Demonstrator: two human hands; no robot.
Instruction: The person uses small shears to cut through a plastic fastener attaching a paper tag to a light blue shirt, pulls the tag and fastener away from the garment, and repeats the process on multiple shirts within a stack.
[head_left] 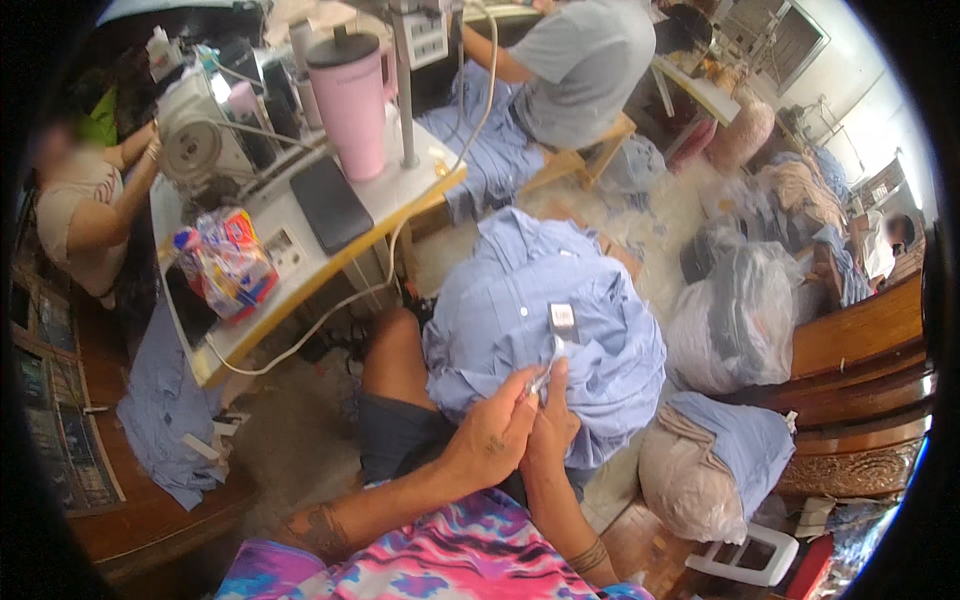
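A bundled light blue shirt (500,300) lies heaped across my lap, its buttons and a dark label with a white tag (563,320) facing up. My left hand (495,430) and my right hand (552,425) meet at the near side of the heap, just below the label. Fingers of both are closed around a small pale, shiny bit (545,375); whether it is a fold of the shirt or a little tool, I cannot tell. Both hands touch each other at the fingers.
At the left, a sewing table (285,320) bears a pink tumbler (355,110), a black flat case (330,205), a colourful plastic packet (228,262) and a sewing machine (205,150). Co-workers sit nearby. Plastic-wrapped bundles (735,310) and folded garments (735,435) stand at the right.
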